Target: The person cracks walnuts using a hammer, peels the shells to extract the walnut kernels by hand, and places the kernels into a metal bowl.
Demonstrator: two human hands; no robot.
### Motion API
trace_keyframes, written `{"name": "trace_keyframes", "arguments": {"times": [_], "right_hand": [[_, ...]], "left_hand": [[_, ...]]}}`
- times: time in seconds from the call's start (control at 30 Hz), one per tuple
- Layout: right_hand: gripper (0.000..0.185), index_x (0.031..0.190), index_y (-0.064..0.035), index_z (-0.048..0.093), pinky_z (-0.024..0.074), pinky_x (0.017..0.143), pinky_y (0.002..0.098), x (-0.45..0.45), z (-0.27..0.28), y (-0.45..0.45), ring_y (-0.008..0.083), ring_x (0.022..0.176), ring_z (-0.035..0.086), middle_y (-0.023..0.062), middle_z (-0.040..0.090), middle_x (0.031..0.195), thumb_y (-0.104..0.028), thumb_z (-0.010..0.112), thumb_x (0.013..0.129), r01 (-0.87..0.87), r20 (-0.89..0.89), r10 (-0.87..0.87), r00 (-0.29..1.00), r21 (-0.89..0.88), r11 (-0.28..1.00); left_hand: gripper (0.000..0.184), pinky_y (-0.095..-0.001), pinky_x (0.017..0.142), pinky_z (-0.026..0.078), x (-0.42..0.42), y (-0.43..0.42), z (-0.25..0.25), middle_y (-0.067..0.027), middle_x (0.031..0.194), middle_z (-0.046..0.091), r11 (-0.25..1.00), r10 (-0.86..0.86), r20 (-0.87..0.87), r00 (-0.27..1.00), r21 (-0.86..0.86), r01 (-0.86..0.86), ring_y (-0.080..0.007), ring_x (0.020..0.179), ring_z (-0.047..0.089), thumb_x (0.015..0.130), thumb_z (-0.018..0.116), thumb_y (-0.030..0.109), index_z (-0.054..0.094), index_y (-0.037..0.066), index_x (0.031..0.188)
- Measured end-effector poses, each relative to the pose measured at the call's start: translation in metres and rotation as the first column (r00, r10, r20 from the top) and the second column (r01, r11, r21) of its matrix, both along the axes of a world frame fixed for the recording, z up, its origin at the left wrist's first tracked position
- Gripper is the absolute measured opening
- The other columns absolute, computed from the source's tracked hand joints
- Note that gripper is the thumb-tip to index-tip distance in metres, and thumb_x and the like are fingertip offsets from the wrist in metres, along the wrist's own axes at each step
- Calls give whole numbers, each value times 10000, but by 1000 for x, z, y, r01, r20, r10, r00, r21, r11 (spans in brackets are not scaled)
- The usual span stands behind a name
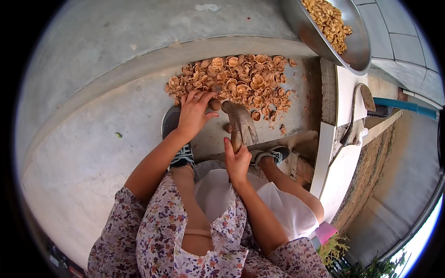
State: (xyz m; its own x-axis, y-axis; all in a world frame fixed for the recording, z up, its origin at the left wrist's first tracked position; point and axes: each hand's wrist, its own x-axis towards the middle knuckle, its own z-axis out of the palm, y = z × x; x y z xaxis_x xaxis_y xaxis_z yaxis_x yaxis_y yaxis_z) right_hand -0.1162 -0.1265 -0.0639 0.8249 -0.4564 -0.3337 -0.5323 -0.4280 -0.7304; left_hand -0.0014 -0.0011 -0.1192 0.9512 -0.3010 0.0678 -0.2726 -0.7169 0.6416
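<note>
On the concrete floor: A broad heap of split walnut shells was spread along a raised concrete edge, with one whole-looking walnut positioned at its near side.
Hammer: Its wooden handle was clasped by the right grip, fingers closed firmly around it; the head was held close beside the walnut, though contact could not be confirmed.
Left grip: Thumb and fingers were placed around the walnut; whether it was pinched or merely flanked could not be told.
Already shelled: Much appeared to be done, judging by the heap and by the golden kernels gathered in a metal bowl.
Left to crack: At least that one walnut was judged unbroken; a second brown nut or shell was partly hidden by the hammer, and any others could not be counted.
Ledge and surroundings: At right, a curved metal tool was laid on a white ledge, near a blue pipe. Grey tiles were seen beyond the bowl, and green plants at lower right.
</note>
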Motion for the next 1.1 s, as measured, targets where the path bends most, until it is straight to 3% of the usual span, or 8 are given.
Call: {"name": "trace_keyframes", "arguments": {"times": [0.23, 0.37, 0.47, 0.53, 0.7, 0.77, 1.0, 1.1], "right_hand": [[355, 815, 43, 537, 435, 459, 357, -66, 4, -2, 205, 447, 544, 150, 546, 526, -298, 625, 864, 155, -276, -94, 957, 210, 965], [350, 775, 10, 521, 401, 417, 325, -69, 1, -4, 164, 418, 513, 89, 526, 504, -315, 611, 870, 188, -273, -120, 955, 239, 953], [338, 779, 7, 521, 386, 403, 305, -63, -1, -14, 139, 410, 498, 72, 513, 504, -305, 614, 870, 153, -233, -112, 966, 168, 974], [339, 775, 9, 522, 386, 403, 305, -55, -2, -16, 138, 409, 496, 70, 515, 507, -304, 614, 870, 183, -213, -144, 967, 175, 967], [348, 774, 21, 525, 401, 419, 323, -39, -2, -21, 177, 411, 502, 104, 530, 520, -302, 612, 870, 218, -214, -181, 960, 168, 961], [346, 792, 36, 532, 416, 441, 352, -36, -6, -25, 227, 421, 517, 155, 534, 533, -292, 611, 869, 98, -136, -90, 987, 48, 994], [331, 782, 42, 532, 432, 481, 387, -3, 10, -19, 327, 479, 568, 215, 556, 575, -269, 612, 863, -55, -57, 51, 997, -79, 995], [330, 891, 62, 574, 445, 494, 393, -7, -5, -16, 378, 532, 586, 241, 574, 607, -263, 617, 854, -143, 151, 160, 975, -120, 982]], "left_hand": [[335, -376, 889, 381, 6, 28, 2, -71, 1021, 595, 973, -111, -95, 989, 191, 128, -263, 1022, 484, 712, 706, 177, 617, 115, 1029], [316, -369, 833, 424, 8, 25, 12, -67, 986, 605, 937, -165, -55, 985, 304, 174, -264, 943, 531, 729, 703, 198, 616, 116, 1021], [290, -367, 741, 472, 2, 18, 18, -77, 954, 608, 992, -84, -114, 990, 87, 95, -250, 822, 586, 754, 692, 196, 611, 104, 1017], [275, -356, 661, 496, 2, 4, 7, -94, 960, 599, 965, -68, -299, 952, -260, -13, -235, 721, 614, 765, 685, 169, 600, 90, 1014], [321, -365, 681, 494, 4, -15, -16, -90, 1006, 575, 985, -168, -233, 958, -83, 152, -262, 790, 624, 756, 685, 117, 576, 86, 1057], [330, -419, 751, 457, 4, -16, -13, -63, 1081, 575, 987, -158, -326, 932, -45, 152, -292, 932, 605, 740, 687, 109, 592, 106, 1056], [312, -468, 830, 395, 0, -14, -28, -48, 1089, 571, 990, -136, -299, 944, -77, 118, -271, 983, 588, 732, 709, 148, 610, 118, 1026], [314, -503, 837, 376, -2, -15, -23, -44, 1085, 571, 988, -128, -359, 924, -127, 88, -265, 1005, 577, 734, 708, 154, 614, 123, 1033]]}}
